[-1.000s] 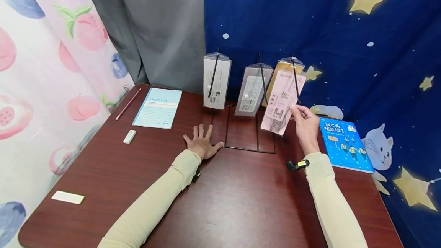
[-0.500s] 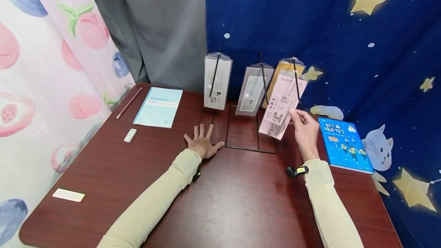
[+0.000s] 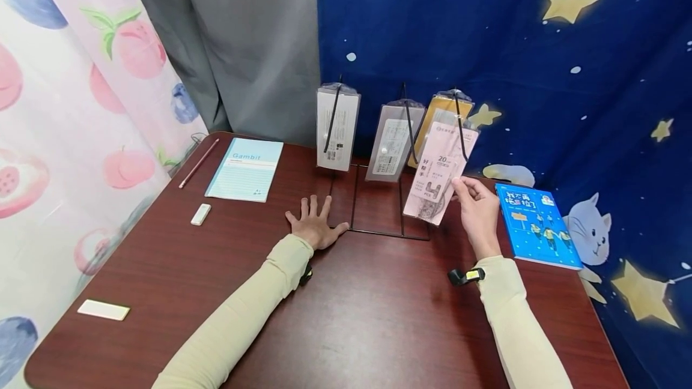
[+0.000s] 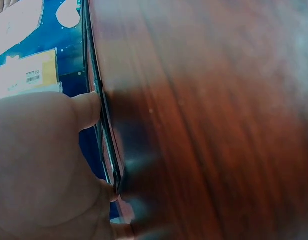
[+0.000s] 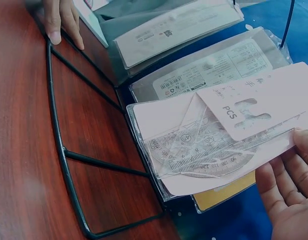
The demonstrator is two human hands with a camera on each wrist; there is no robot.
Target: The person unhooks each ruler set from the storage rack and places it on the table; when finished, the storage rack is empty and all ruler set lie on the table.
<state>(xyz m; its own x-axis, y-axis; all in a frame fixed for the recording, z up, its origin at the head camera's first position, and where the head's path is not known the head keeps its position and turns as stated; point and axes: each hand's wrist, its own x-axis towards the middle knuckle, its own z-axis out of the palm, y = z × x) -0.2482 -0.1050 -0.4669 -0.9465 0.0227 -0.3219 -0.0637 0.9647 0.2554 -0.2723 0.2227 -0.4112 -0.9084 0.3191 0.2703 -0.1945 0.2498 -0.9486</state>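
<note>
Your right hand (image 3: 477, 214) has its grip pinched on the lower right edge of the pink ruler pack (image 3: 439, 174), which hangs at the rightmost hook of the black wire rack (image 3: 378, 197) near the far edge of the bench (image 3: 346, 317). The pack's long axis runs up and away from your fingers, tilted a little to the right, so its top sits at the hook above and beyond your grip while its bottom swings out toward you. In the right wrist view you can see a clear protractor and ruler inside the pack (image 5: 214, 145), lying over a yellow pack (image 5: 229, 192) behind it. Your left hand (image 3: 315, 224) lies flat with fingers spread on the bench, holding nothing, touching the rack's base wire at its left corner; it is well apart from the pink pack. A grey pack (image 3: 393, 149) and a white pack (image 3: 336, 128) hang to the left. A blue book (image 3: 535, 224) lies near the right edge, a light blue notebook (image 3: 245, 168) toward the far left corner.
</note>
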